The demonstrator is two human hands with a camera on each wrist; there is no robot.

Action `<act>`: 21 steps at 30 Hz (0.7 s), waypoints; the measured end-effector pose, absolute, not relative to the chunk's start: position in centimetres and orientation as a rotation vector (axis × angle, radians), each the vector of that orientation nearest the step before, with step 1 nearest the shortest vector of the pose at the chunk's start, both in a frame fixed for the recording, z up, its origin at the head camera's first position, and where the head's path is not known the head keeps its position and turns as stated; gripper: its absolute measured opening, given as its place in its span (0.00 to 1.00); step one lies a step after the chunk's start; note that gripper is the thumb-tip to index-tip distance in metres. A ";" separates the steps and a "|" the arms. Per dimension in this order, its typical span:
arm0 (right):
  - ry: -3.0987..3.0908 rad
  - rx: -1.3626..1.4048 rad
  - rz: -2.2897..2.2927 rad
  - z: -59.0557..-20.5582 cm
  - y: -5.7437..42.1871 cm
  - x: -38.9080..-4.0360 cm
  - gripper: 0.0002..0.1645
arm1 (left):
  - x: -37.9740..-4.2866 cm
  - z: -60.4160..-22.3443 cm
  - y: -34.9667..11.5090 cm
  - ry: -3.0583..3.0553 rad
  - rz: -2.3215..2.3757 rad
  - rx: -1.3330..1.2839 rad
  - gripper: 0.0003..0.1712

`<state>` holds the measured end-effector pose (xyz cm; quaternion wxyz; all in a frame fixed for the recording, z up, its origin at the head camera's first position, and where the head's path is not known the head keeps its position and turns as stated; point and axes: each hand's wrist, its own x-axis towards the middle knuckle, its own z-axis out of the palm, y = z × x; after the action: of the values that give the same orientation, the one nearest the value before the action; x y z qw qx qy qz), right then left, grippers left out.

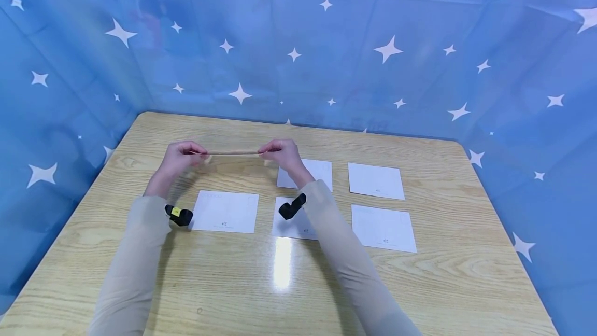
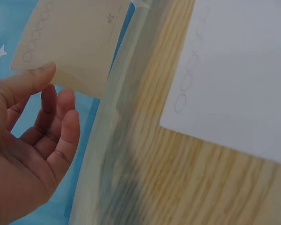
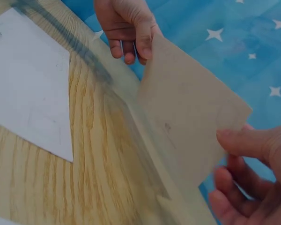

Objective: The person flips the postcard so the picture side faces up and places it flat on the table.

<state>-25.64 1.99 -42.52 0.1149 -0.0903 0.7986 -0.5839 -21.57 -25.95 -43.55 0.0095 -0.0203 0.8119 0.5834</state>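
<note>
Card [image 3: 192,101] pinched at 2 opposite ends by left hand [image 1: 181,156] and right hand [image 1: 284,155], raised over bench [image 1: 466,222] toward far left corner. Likely light, springy, easily creased; grip edges lightly.

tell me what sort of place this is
Probably a makeshift recording booth: a blue star-print backdrop hangs behind and beside a wood-grain table, and the person wears black wrist devices.

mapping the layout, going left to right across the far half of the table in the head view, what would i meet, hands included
Left hand → held card → right hand → back-right white card.
</note>
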 end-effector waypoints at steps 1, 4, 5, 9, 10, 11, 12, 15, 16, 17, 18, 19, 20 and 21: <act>2.334 -0.262 -1.698 -42.6 2.1 -25.6 0.06 | -21.5 -43.6 -26.0 2.512 1.840 -0.064 0.06; 2.322 -0.256 -1.660 -42.7 2.2 -25.5 0.07 | -21.3 -43.6 -26.1 2.428 1.891 -0.067 0.08; 2.327 -0.253 -1.647 -42.8 2.3 -25.5 0.07 | -21.3 -43.6 -26.2 2.407 1.899 -0.068 0.08; 2.337 -0.240 -1.616 -43.1 2.3 -25.3 0.08 | -21.1 -43.7 -26.2 2.447 1.833 -0.067 0.12; 2.338 -0.234 -1.608 -43.2 2.3 -25.3 0.08 | -21.1 -43.8 -26.2 2.461 1.806 -0.075 0.14; 2.333 -0.228 -1.604 -43.2 2.3 -25.3 0.08 | -21.0 -43.8 -26.2 2.475 1.779 -0.082 0.15; 2.324 -0.220 -1.601 -43.3 2.3 -25.2 0.08 | -21.0 -43.9 -26.2 2.491 1.747 -0.095 0.16; 2.301 -0.203 -1.600 -43.5 2.2 -25.2 0.08 | -21.0 -44.0 -26.3 2.484 1.683 -0.141 0.19; 2.286 -0.196 -1.604 -43.6 2.1 -25.1 0.08 | -21.0 -44.0 -26.2 2.469 1.679 -0.152 0.20; 2.279 -0.197 -1.604 -43.7 2.1 -25.1 0.08 | -21.1 -44.1 -26.2 2.463 1.670 -0.157 0.21; 2.275 -0.198 -1.598 -43.8 2.1 -25.0 0.08 | -21.1 -44.1 -26.2 2.460 1.656 -0.166 0.22; 2.273 -0.202 -1.592 -43.9 2.1 -25.0 0.08 | -21.1 -44.2 -26.2 2.455 1.648 -0.172 0.23; 2.271 -0.208 -1.587 -44.0 2.1 -25.0 0.08 | -21.1 -44.3 -26.2 2.456 1.640 -0.174 0.23; 2.273 -0.210 -1.576 -44.1 2.1 -25.0 0.10 | -21.2 -44.4 -26.2 2.457 1.636 -0.174 0.23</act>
<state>-24.98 2.11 -44.08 0.1827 -0.0745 0.8057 -0.5585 -21.17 -26.17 -44.37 0.0921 -0.0586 0.8274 0.5509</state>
